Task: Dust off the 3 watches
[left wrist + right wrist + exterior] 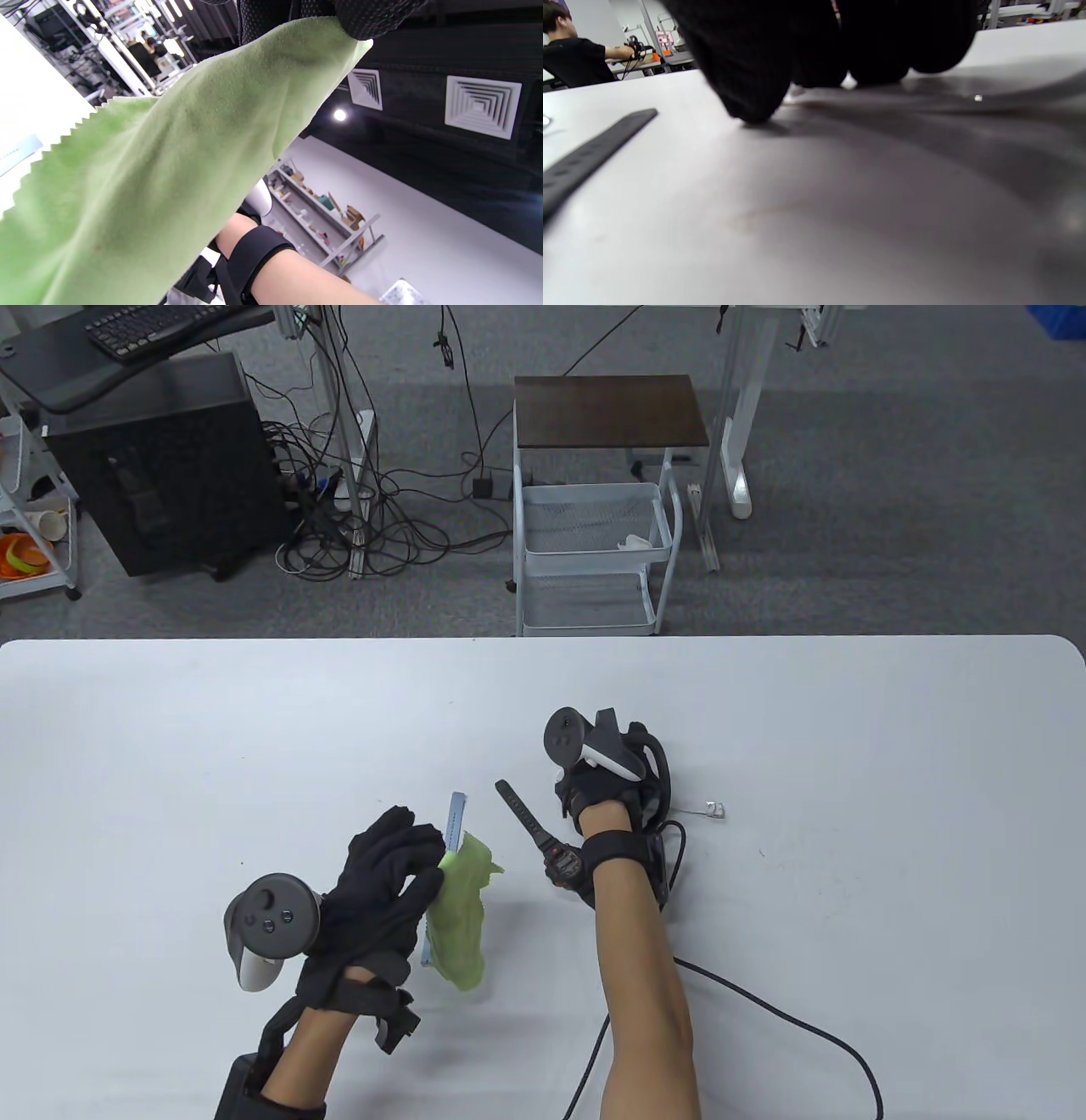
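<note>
The white table (254, 729) carries everything; my green microfibre cloth (458, 916) is the biggest soft thing, light and floppy, best pinched at a corner, which my left hand (382, 882) does now, fingers (356, 21) closed on its top edge so it hangs over the light-blue-strapped watch (456, 814); that watch looks light, its strap limp, best steadied by the case. The black digital watch (543, 840) lies flat between my hands, beside my right wrist; rigid case, bendy strap. My right hand (594, 789) rests knuckles-up, fingers (746, 84) curled to the table; whether they hold anything I cannot tell; the third watch I cannot see.
</note>
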A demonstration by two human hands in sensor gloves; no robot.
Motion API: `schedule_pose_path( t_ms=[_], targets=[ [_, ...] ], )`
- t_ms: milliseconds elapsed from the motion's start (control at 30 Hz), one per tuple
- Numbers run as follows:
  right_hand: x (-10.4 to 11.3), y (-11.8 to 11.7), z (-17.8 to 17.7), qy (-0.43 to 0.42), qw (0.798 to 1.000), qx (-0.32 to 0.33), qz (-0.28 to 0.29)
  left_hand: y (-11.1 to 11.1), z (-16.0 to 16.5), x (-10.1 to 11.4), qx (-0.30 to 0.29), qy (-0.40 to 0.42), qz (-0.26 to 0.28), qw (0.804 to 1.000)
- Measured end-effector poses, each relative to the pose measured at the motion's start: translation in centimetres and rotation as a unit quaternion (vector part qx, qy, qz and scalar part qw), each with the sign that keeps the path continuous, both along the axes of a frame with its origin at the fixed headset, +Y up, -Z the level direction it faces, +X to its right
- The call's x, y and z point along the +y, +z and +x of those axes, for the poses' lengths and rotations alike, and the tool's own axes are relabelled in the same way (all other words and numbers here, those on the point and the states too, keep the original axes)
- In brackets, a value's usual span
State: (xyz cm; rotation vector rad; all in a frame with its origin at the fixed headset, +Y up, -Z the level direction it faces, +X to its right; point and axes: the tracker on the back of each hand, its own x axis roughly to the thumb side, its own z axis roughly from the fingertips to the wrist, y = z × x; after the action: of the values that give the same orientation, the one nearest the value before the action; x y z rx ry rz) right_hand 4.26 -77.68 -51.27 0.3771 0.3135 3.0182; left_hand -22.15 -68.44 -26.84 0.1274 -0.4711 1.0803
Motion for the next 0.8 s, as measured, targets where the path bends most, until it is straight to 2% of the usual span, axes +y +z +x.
schedule_pose_path(
  t_ms=[167,433,800],
  targets=[
    [0.05,-0.20,-0.11,0.005,1.000,0.008,0.020,-0.01,-0.06,-0.02,-0.001,0.009,-0.004,1.000],
    [0.26,-0.87,-0.48,0.025,1.000,0.012,-0.004,-0.04,-0.13,-0.04,0.001,0.011,-0.007,1.000],
    [0.19,-0.67,-0.59,0.032,0.999,0.022,0.014,-0.07,-0.20,0.00,0.000,0.017,-0.009,1.000]
  ],
)
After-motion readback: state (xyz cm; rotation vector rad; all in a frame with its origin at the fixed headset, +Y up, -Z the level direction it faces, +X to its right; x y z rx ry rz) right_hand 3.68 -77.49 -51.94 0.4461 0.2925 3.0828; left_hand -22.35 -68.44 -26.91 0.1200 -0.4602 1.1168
